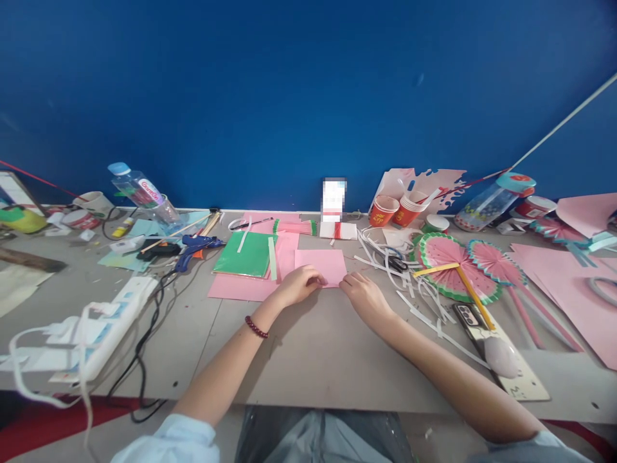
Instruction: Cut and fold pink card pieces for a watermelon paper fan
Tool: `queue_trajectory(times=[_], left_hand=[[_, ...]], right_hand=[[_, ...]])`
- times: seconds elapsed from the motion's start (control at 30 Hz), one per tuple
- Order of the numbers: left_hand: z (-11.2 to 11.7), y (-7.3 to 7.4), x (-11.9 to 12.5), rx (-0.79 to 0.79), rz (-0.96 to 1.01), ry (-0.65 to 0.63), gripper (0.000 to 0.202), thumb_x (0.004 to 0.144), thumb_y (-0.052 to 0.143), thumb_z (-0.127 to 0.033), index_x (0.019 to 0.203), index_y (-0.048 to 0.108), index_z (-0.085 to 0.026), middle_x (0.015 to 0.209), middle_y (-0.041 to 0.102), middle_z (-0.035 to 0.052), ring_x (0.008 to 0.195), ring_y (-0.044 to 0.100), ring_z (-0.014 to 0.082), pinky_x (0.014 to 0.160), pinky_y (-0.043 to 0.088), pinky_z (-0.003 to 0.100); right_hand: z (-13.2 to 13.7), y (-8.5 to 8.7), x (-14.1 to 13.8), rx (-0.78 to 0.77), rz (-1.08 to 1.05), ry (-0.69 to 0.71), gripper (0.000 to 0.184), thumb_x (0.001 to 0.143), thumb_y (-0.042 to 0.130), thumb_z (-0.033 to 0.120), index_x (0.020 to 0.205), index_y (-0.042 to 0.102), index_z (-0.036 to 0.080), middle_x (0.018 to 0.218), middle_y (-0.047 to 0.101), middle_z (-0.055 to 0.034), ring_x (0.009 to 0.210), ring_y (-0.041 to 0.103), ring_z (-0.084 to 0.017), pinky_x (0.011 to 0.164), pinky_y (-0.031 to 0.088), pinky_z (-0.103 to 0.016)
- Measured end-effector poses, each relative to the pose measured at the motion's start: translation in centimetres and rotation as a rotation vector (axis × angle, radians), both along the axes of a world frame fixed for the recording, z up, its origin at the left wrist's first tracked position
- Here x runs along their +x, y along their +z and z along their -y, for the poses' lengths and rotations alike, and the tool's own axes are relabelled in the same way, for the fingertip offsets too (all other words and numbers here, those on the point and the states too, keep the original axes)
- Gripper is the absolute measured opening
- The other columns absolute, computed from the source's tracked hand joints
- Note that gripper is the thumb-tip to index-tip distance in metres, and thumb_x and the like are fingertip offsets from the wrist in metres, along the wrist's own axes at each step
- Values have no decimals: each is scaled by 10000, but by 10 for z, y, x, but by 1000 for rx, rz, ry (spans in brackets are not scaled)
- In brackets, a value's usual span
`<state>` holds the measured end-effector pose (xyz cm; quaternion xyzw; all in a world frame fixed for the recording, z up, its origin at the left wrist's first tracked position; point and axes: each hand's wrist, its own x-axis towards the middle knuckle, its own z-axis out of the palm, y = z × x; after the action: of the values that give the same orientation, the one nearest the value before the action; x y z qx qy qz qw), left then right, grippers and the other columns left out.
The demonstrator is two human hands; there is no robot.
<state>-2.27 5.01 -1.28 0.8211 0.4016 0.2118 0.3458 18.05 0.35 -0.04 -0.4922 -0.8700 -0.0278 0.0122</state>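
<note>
A small pink paper sheet (322, 265) lies flat on the grey table (308, 347) in front of me. My left hand (297, 285) has its fingers curled and pinching the sheet's near left edge. My right hand (362, 292) grips the near right corner in the same way. A dark red bead bracelet sits on my left wrist. To the left of the sheet lie a green paper stack (243, 254) and larger pink sheets (241, 287).
A white power strip (96, 328) with black cables and a blue glue gun (195, 247) lie at the left. At the right are watermelon paper fans (448, 263), white paper strips, scissors (398, 262), a ruler (511, 366), orange paper cups (384, 210) and bottles.
</note>
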Motion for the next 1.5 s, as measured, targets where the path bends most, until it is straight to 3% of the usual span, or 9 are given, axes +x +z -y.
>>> queue_trajectory(times=[0.17,0.47,0.93,1.13,1.33,1.5], left_hand=[[-1,1,-1,-27,-4,18,146,815,564,-213,840,708,-213,890,659,35,829,608,165,774,473,275],[-1,6,-2,-66,8,27,171,797,553,-193,825,720,-219,908,685,32,855,615,174,793,478,288],[-2,2,-2,-46,-4,23,200,806,507,-154,829,698,-209,933,684,32,872,612,173,794,478,279],[0,3,-2,-37,-14,18,217,798,492,-139,839,692,-210,942,679,33,886,605,177,797,477,285],[-1,3,-3,-35,3,6,207,806,496,-151,833,691,-212,937,679,32,874,606,174,794,475,283],[-2,0,-2,-42,26,34,161,809,520,-184,826,680,-201,929,684,31,852,611,168,764,471,265]], right_hand=[[14,-1,-1,-39,18,-76,224,815,482,29,913,633,162,942,626,-91,868,558,-198,718,426,-278],[33,-17,-8,90,-35,-131,401,840,469,104,1234,512,167,1030,616,-106,961,535,-220,803,423,-319],[36,-20,-12,129,-58,-70,403,829,471,145,1226,527,117,1127,571,-138,1079,465,-261,935,368,-365],[36,-17,-12,106,-58,-64,445,818,489,158,1261,499,111,1046,586,-135,991,495,-254,879,387,-362],[35,-15,-12,78,-74,-72,455,835,478,213,1289,490,179,1109,562,-127,979,462,-269,853,384,-379],[36,-15,-13,82,-66,-75,460,832,471,208,1289,497,168,1139,552,-128,995,447,-274,864,374,-381]])
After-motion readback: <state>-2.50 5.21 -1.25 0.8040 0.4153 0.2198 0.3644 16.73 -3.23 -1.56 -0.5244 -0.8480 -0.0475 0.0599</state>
